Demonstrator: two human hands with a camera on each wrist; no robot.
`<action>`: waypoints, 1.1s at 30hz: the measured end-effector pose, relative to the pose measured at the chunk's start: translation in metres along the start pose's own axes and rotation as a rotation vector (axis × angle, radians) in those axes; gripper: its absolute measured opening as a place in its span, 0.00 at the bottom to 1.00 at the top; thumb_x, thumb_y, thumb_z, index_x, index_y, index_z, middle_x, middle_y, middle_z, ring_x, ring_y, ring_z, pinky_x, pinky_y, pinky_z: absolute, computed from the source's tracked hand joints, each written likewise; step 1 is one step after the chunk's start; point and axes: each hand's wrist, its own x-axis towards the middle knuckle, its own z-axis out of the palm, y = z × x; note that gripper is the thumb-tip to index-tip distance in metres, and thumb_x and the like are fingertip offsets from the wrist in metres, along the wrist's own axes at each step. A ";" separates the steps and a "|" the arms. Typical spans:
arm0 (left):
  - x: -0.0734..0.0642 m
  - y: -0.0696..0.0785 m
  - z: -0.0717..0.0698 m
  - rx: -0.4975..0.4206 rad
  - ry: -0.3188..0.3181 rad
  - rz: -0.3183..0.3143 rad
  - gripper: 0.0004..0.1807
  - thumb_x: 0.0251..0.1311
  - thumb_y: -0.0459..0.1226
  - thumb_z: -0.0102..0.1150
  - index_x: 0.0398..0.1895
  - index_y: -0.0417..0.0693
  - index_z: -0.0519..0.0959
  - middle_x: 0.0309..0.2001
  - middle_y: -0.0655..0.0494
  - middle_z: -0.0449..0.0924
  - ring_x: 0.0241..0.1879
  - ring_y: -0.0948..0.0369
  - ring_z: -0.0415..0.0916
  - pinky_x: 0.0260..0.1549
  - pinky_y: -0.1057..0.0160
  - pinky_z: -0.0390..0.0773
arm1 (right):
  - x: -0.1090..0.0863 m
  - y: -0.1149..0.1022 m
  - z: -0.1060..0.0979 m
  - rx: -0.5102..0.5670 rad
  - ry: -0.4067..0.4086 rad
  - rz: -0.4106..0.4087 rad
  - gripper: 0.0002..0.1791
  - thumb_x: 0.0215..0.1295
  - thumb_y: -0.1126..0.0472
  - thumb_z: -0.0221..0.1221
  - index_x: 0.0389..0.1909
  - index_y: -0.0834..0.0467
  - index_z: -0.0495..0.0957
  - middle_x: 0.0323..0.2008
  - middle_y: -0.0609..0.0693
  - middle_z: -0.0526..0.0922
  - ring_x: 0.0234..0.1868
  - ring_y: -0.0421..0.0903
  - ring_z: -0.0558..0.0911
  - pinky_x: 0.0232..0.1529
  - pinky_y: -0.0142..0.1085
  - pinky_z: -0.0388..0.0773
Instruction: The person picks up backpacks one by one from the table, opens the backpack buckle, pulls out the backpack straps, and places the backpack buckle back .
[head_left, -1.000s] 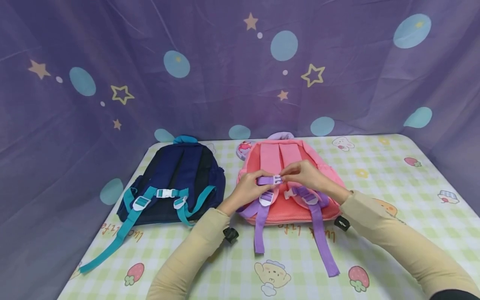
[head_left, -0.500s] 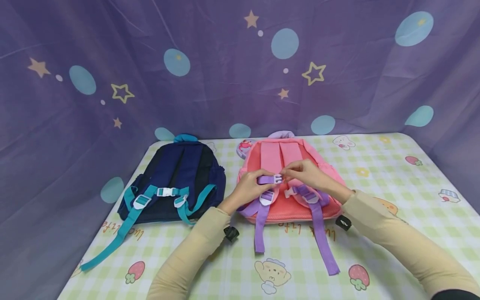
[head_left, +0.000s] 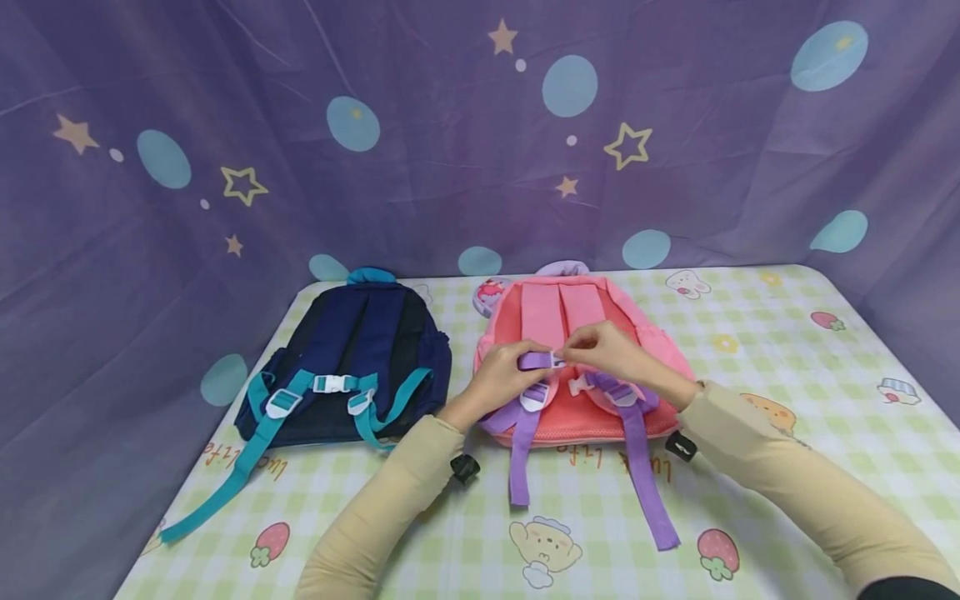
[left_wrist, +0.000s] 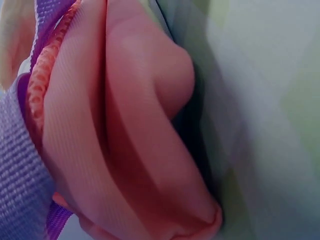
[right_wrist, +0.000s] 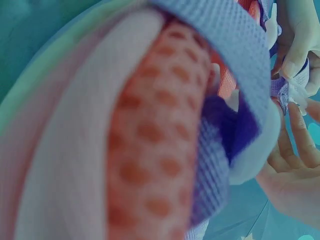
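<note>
Head view: a pink backpack (head_left: 573, 427) lies with its harness side up on the right part of a worktop (head_left: 795, 329) spread with a green-and-white checked cloth. Above its lower back panel, the hands meet over a short purple strap (head_left: 533, 361) that ends in a white buckle half (head_left: 557, 361). The left hand (head_left: 501, 377) is closed to a pinch, its thumb and fingers gripping the strap just beside the buckle half. The right hand (head_left: 609, 350) has its thumb and fingertips drawn together, pinching the free end of the same piece. A second white buckle half (head_left: 578, 386) lies lower on the pack, near the right hand and apart from the first. Two purple webbing tails (head_left: 519, 483) hang forward from white strap adjusters (head_left: 622, 396) onto the cloth.

To the left, well apart from the hands, lies a navy backpack (head_left: 345, 333); its teal chest strap (head_left: 366, 384) is joined across the front by a white clasp (head_left: 331, 384). Cream sleeves (head_left: 390, 492) cover both forearms. Behind the worktop hangs a purple curtain (head_left: 450, 192) printed with stars and blue ovals. Left-wrist view: folds of the pink backpack fill the centre.
</note>
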 end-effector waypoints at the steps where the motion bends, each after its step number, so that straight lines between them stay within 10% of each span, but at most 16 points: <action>1: 0.000 0.000 0.000 0.004 0.004 0.007 0.14 0.56 0.34 0.70 0.44 0.37 0.84 0.42 0.47 0.85 0.44 0.53 0.83 0.45 0.62 0.79 | 0.000 -0.001 0.000 -0.003 0.003 -0.001 0.09 0.64 0.67 0.60 0.36 0.70 0.84 0.30 0.54 0.84 0.29 0.41 0.76 0.33 0.29 0.74; 33: 0.004 0.007 -0.001 -0.120 -0.001 -0.177 0.05 0.62 0.33 0.63 0.35 0.38 0.82 0.34 0.49 0.84 0.40 0.56 0.81 0.46 0.61 0.77 | 0.001 -0.001 0.005 0.008 0.017 0.008 0.08 0.66 0.70 0.57 0.35 0.71 0.82 0.28 0.54 0.84 0.31 0.45 0.80 0.36 0.29 0.75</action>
